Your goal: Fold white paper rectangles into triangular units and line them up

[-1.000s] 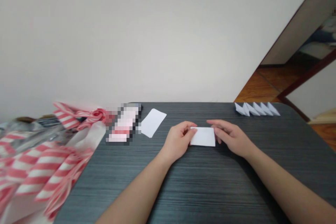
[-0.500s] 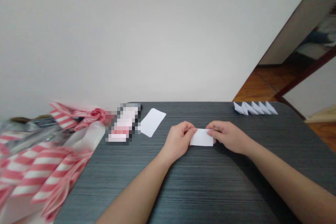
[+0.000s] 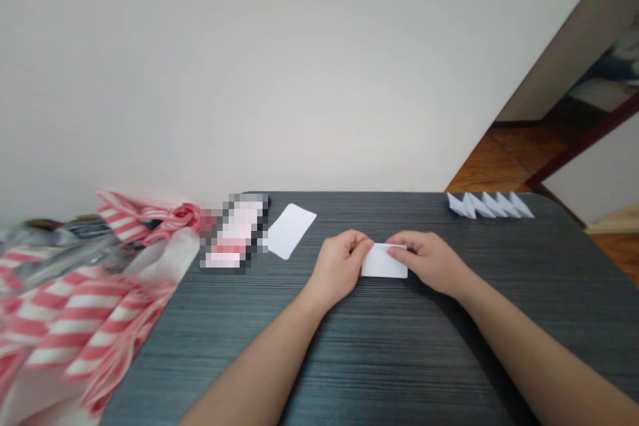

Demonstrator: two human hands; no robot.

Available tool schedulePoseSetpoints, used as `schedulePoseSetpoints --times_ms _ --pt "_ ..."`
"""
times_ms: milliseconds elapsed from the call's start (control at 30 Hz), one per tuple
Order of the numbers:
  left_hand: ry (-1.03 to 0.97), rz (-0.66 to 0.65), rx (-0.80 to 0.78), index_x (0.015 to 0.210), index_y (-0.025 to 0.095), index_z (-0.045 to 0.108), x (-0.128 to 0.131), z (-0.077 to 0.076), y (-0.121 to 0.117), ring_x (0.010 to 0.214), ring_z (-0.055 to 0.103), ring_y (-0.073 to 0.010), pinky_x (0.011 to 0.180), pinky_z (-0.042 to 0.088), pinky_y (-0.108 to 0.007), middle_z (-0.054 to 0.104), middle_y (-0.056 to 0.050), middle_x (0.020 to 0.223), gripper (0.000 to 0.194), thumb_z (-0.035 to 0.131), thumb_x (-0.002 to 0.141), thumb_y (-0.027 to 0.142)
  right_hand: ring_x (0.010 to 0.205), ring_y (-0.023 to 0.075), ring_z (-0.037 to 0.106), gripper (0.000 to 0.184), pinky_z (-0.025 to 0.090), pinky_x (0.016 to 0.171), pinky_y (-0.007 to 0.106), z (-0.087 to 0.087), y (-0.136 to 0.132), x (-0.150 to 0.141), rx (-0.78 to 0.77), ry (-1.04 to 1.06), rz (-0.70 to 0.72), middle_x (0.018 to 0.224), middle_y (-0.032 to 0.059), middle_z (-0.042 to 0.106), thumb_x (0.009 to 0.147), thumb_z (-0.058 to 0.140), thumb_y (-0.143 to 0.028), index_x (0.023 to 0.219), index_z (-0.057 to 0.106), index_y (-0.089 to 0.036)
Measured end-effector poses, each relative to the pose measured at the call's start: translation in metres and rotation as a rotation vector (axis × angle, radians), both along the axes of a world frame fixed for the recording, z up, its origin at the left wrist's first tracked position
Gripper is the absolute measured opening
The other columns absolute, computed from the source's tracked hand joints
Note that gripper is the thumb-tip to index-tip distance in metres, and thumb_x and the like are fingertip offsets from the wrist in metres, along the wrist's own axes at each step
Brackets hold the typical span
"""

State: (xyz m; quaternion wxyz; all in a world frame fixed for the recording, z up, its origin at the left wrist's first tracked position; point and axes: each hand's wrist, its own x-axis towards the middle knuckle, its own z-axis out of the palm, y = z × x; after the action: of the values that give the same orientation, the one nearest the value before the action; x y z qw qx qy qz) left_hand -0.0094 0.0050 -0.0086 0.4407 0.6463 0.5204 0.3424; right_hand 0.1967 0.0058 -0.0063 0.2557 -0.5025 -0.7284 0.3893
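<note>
Between my hands is a small white piece of paper (image 3: 383, 262), its long side running left to right above the dark table. My left hand (image 3: 340, 266) pinches its left end between thumb and fingers. At the upper right part of the paper, my right hand (image 3: 430, 261) presses with the thumb on top, its fingers behind the sheet and partly hidden. To the left, beyond my left hand, lie flat white sheets of paper (image 3: 291, 231). A row of several folded white paper pieces (image 3: 490, 205) stands at the table's far right.
A pixelated phone-like object (image 3: 234, 233) lies at the table's (image 3: 249, 359) far left. Red-and-white striped cloth (image 3: 80, 313) and clear plastic are heaped beyond the left edge. A pale wall (image 3: 299, 66) rises behind, with a wooden floor (image 3: 492, 160) at right.
My right thumb and fingers have shifted left along the paper, uncovering its right end. My left hand keeps its pinch. The view has shifted slightly.
</note>
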Motion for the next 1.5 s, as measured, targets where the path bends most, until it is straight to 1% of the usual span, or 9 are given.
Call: schedulePoseSetpoints --times_ms 233,333,467,667,767,1100,1167,1300,1500 --pt "0.076 -0.045 0.081 0.078 0.018 0.069 -0.0013 -0.0003 0.0004 0.060 0.056 -0.0142 0.057 0.039 -0.023 0.062 0.001 0.060 0.026 0.052 0.091 0.032 0.070 0.0179 0.063 0.023 0.045 0.062 0.027 -0.0017 -0.0007 -0.0007 0.000 0.000 -0.031 0.079 0.0017 0.073 0.089 0.058 -0.036 0.091 0.075 -0.020" --pt "0.108 -0.091 0.111 0.083 0.018 0.072 -0.0011 0.0001 -0.0001 0.063 0.057 -0.0143 0.059 0.039 -0.023 0.066 0.000 0.067 0.025 0.053 0.092 0.032 0.070 0.0178 0.063 0.023 0.044 0.063 0.026 -0.0010 -0.0015 -0.0016 0.005 0.001 -0.037 0.079 0.0015 0.073 0.089 0.059 -0.036 0.090 0.075 -0.020" --pt "0.114 -0.118 0.127 0.086 0.018 0.073 -0.0007 0.0012 -0.0012 0.067 0.059 -0.0145 0.060 0.039 -0.023 0.069 -0.001 0.074 0.026 0.054 0.092 0.035 0.070 0.0175 0.063 0.023 0.044 0.063 0.026 -0.0009 -0.0015 -0.0017 0.023 0.002 -0.025 0.078 0.0013 0.073 0.090 0.058 -0.036 0.089 0.075 -0.020" --pt "0.137 -0.116 0.105 0.071 0.017 0.068 -0.0003 0.0028 -0.0003 0.061 0.055 -0.0141 0.056 0.036 -0.023 0.063 0.000 0.061 0.027 0.054 0.090 0.032 0.070 0.0178 0.063 0.023 0.045 0.062 0.026 -0.0031 -0.0010 -0.0004 0.035 -0.017 -0.024 0.077 0.0015 0.073 0.089 0.058 -0.037 0.087 0.074 -0.020" --pt "0.156 -0.113 0.113 0.070 0.018 0.067 0.0002 0.0024 0.0002 0.060 0.054 -0.0144 0.056 0.035 -0.023 0.062 0.001 0.058 0.028 0.053 0.091 0.031 0.069 0.0178 0.063 0.023 0.045 0.062 0.026 -0.0036 -0.0012 0.0000 0.042 -0.026 -0.021 0.077 0.0014 0.073 0.089 0.059 -0.037 0.087 0.074 -0.020" --pt "0.203 -0.115 0.159 0.068 0.017 0.065 0.0008 0.0024 -0.0009 0.059 0.054 -0.0136 0.056 0.033 -0.024 0.061 0.001 0.059 0.031 0.052 0.092 0.031 0.069 0.0178 0.062 0.023 0.043 0.062 0.026 -0.0020 -0.0021 -0.0002 0.042 -0.046 -0.010 0.075 0.0014 0.072 0.090 0.058 -0.036 0.085 0.074 -0.020" --pt "0.206 -0.134 0.162 0.070 0.017 0.066 0.0008 0.0020 -0.0013 0.058 0.053 -0.0129 0.056 0.033 -0.024 0.061 0.001 0.060 0.031 0.052 0.093 0.032 0.068 0.0174 0.061 0.023 0.043 0.061 0.026 -0.0025 -0.0026 -0.0005 0.044 -0.039 -0.005 0.074 0.0011 0.072 0.090 0.058 -0.037 0.084 0.073 -0.020" --pt "0.194 -0.199 0.178 0.079 0.017 0.070 0.0008 0.0010 -0.0023 0.063 0.055 -0.0127 0.059 0.035 -0.023 0.067 0.000 0.070 0.028 0.052 0.093 0.032 0.066 0.0166 0.061 0.024 0.042 0.061 0.026 -0.0025 -0.0038 -0.0015 0.058 -0.033 0.020 0.073 0.0010 0.071 0.091 0.057 -0.036 0.083 0.073 -0.019" --pt "0.189 -0.252 0.198 0.077 0.016 0.068 0.0002 0.0027 -0.0030 0.065 0.056 -0.0126 0.059 0.036 -0.022 0.067 0.000 0.072 0.029 0.048 0.095 0.028 0.065 0.0149 0.060 0.022 0.041 0.060 0.024 0.0007 -0.0059 -0.0037 0.092 -0.051 0.069 0.072 0.0005 0.070 0.092 0.056 -0.030 0.083 0.073 -0.018"
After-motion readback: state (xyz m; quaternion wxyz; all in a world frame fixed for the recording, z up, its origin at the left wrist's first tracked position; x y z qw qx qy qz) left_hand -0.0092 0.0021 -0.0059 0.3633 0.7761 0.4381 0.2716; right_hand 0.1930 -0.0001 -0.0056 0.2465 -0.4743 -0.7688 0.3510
